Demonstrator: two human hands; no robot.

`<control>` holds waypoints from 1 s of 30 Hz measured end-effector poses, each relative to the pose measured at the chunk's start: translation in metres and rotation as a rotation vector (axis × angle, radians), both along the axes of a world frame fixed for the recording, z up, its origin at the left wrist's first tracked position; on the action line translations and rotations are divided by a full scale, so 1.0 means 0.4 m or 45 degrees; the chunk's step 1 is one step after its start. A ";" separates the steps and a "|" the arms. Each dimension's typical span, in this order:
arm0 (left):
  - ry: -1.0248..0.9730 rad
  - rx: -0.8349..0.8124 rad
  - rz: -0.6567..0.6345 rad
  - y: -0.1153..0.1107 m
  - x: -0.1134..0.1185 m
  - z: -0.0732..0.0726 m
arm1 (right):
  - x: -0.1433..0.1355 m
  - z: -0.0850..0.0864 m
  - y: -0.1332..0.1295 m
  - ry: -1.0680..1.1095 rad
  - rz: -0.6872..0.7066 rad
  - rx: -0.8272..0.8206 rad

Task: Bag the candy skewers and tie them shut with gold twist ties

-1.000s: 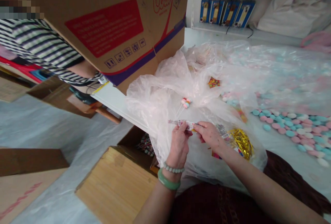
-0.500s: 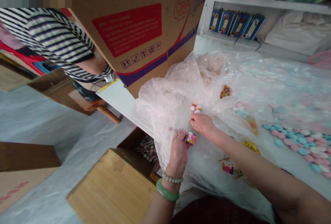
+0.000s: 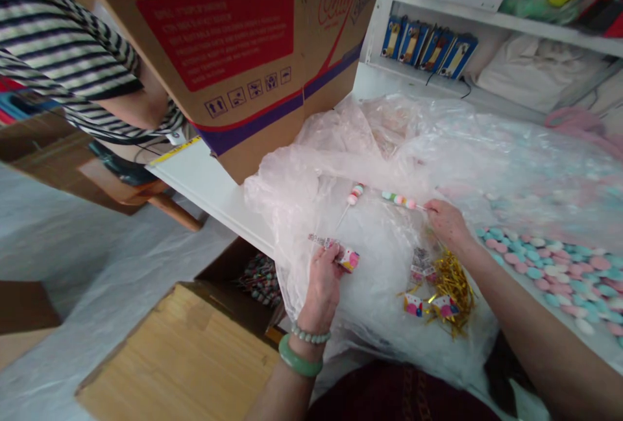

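Observation:
My left hand point(image 3: 325, 275) is closed on small clear wrappers point(image 3: 348, 259) with a colourful printed end. A candy skewer point(image 3: 355, 194) of stacked coloured pieces lies just beyond; its thin white stick runs down towards that hand, but whether the fingers grip it I cannot tell. Further right, my right hand point(image 3: 445, 223) pinches the stick of another candy skewer point(image 3: 399, 200), whose candies point left. Beneath both is crumpled clear plastic sheeting point(image 3: 374, 246). Nearer me lie gold twist ties point(image 3: 455, 291) and more printed wrappers point(image 3: 413, 305).
A large cardboard box point(image 3: 253, 129) stands at the back left. Loose pastel candies point(image 3: 555, 259) spread on the right, partly under plastic. An open box of candy skewers point(image 3: 260, 281) sits below the table edge. A person in a striped top point(image 3: 73, 51) is at left.
My right hand has moved right, drawing one candy skewer away from the other. My left hand keeps its wrappers. The view has shifted, showing more of the gold ties.

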State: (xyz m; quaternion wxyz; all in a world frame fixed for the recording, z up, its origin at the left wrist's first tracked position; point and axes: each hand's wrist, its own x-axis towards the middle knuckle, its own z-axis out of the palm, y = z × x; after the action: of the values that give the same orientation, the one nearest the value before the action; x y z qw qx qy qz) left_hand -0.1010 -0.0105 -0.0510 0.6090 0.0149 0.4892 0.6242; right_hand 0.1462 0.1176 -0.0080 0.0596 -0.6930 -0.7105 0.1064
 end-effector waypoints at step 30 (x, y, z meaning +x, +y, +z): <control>-0.114 -0.092 -0.234 0.006 0.112 0.062 | -0.027 -0.003 -0.237 0.146 0.005 -0.079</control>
State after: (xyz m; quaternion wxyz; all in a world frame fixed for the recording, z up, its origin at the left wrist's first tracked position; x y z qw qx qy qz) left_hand -0.0563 -0.0082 -0.0264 0.6850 0.0099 0.4803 0.5478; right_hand 0.1354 0.0229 -0.0090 0.0783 -0.6860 -0.7035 0.1682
